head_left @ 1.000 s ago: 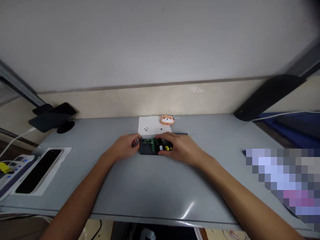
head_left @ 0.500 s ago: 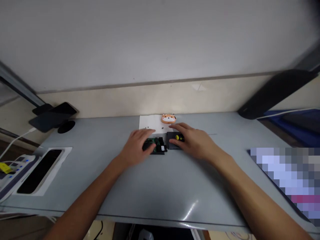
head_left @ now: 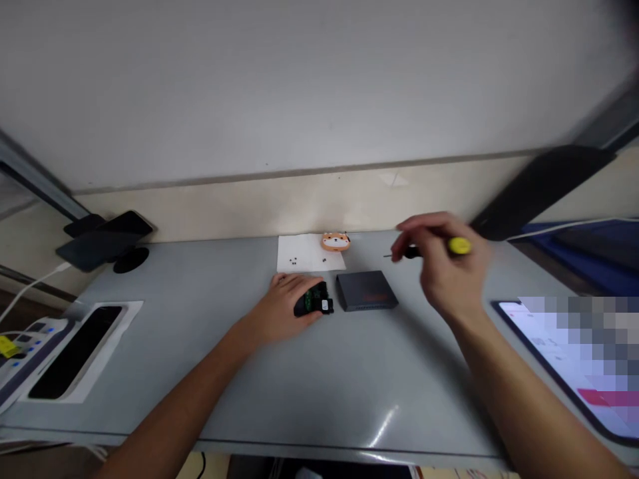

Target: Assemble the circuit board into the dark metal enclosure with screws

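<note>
Your left hand (head_left: 284, 303) has its fingers clamped on the board (head_left: 315, 299), already out of the case (head_left: 367, 291) lying beside it on the bench (head_left: 299, 372), screws (head_left: 292, 261) out on paper (head_left: 304, 253), while your raised right hand (head_left: 446, 273) grips the screwdriver (head_left: 434, 249), so reassembly looks undone.

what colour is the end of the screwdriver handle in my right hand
Yellow: the screwdriver handle's end cap, seen in the head view.

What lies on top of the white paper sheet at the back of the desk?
On the white paper sheet lie a few small dark screws; an orange animal-shaped figure sits at its far right corner. Nothing covers the sheet.
</note>
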`<state>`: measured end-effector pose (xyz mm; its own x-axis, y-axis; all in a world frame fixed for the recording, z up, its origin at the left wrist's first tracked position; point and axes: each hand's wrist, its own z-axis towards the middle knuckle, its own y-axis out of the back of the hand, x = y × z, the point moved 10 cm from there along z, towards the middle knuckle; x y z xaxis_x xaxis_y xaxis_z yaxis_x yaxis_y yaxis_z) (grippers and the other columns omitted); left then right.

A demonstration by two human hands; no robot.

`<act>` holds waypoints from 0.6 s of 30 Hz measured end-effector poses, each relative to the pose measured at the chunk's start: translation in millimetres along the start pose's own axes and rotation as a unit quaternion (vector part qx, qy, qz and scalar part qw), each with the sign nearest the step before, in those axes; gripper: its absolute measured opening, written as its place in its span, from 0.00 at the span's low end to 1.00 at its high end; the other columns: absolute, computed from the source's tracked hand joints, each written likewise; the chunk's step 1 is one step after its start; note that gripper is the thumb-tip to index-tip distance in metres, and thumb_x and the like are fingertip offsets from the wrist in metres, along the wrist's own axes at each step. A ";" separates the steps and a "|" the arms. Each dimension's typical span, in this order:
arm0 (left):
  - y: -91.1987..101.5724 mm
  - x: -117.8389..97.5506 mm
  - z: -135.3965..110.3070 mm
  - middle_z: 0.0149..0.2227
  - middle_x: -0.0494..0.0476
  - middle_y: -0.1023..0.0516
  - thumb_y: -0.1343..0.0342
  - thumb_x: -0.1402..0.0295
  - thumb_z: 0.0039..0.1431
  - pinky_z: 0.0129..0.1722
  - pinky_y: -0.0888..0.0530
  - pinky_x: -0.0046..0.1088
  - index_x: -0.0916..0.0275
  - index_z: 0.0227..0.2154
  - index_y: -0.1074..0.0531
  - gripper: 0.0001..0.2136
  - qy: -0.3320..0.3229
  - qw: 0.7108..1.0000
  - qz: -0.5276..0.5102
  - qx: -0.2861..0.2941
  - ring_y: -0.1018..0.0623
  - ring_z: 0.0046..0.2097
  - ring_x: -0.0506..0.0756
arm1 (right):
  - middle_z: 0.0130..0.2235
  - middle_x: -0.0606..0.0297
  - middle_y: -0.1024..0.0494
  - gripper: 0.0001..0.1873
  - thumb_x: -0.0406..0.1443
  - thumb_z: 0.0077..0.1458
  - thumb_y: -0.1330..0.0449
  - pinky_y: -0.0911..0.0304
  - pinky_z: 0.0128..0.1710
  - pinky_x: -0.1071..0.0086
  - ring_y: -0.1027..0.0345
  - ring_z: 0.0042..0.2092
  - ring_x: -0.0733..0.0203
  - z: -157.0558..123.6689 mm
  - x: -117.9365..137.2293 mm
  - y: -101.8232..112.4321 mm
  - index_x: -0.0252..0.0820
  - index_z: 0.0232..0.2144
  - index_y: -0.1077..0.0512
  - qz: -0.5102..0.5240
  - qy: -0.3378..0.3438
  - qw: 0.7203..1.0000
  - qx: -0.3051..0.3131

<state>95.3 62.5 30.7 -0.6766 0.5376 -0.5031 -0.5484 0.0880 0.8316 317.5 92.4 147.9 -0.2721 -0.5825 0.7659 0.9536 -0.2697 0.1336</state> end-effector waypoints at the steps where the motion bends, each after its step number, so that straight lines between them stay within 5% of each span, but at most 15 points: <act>1: 0.6 -1.1 -0.5 0.62 0.52 0.27 0.37 0.64 0.63 0.66 0.41 0.43 0.49 0.62 0.36 0.26 0.000 1.000 -0.001 0.002 0.29 0.62 0.59 | 0.27 0.66 0.25 0.08 0.39 0.63 0.43 0.35 0.29 0.65 0.29 0.28 0.59 0.0 -2.1 5.8 0.47 0.35 0.25 0.064 -0.012 0.997 -0.040; 4: 1.1 -1.8 -1.0 0.62 0.52 0.27 0.37 0.64 0.63 0.66 0.41 0.43 0.49 0.61 0.35 0.25 0.004 1.000 -0.004 0.005 0.29 0.62 0.59 | 0.29 0.64 0.25 0.15 0.46 0.65 0.46 0.36 0.28 0.66 0.29 0.29 0.60 -2.8 -21.9 -0.4 0.45 0.34 0.25 0.150 -0.066 0.985 -0.056; 7: 0.0 0.6 -0.5 0.62 0.52 0.27 0.37 0.64 0.63 0.66 0.42 0.44 0.49 0.62 0.36 0.26 0.010 1.000 -0.010 0.002 0.29 0.62 0.59 | 0.22 0.68 0.34 0.29 0.56 0.66 0.51 0.49 0.20 0.69 0.43 0.21 0.66 -11.9 -52.9 -13.3 0.43 0.32 0.24 0.082 -0.161 0.983 -0.032; 10: -0.8 3.5 -0.3 0.62 0.52 0.27 0.36 0.64 0.62 0.67 0.44 0.45 0.48 0.62 0.36 0.27 0.012 1.000 -0.011 -0.008 0.29 0.62 0.60 | 0.19 0.69 0.37 0.31 0.60 0.63 0.49 0.50 0.20 0.69 0.44 0.21 0.65 -21.6 -73.8 -21.6 0.42 0.29 0.25 0.006 -0.224 0.974 -0.009; 18: 1.5 -0.8 -1.2 0.61 0.53 0.26 0.37 0.64 0.63 0.67 0.43 0.45 0.49 0.61 0.36 0.25 0.002 1.000 -0.009 -0.010 0.28 0.61 0.59 | 0.26 0.66 0.26 0.28 0.58 0.64 0.48 0.44 0.28 0.68 0.38 0.26 0.63 -22.4 -79.1 -33.9 0.42 0.34 0.23 -0.080 -0.188 0.977 0.057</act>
<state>94.5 61.2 32.1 -0.6686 0.5322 -0.5195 -0.5704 0.0813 0.8174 303.8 130.5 68.7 -0.3731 -0.2101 0.9037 0.9166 -0.2343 0.3240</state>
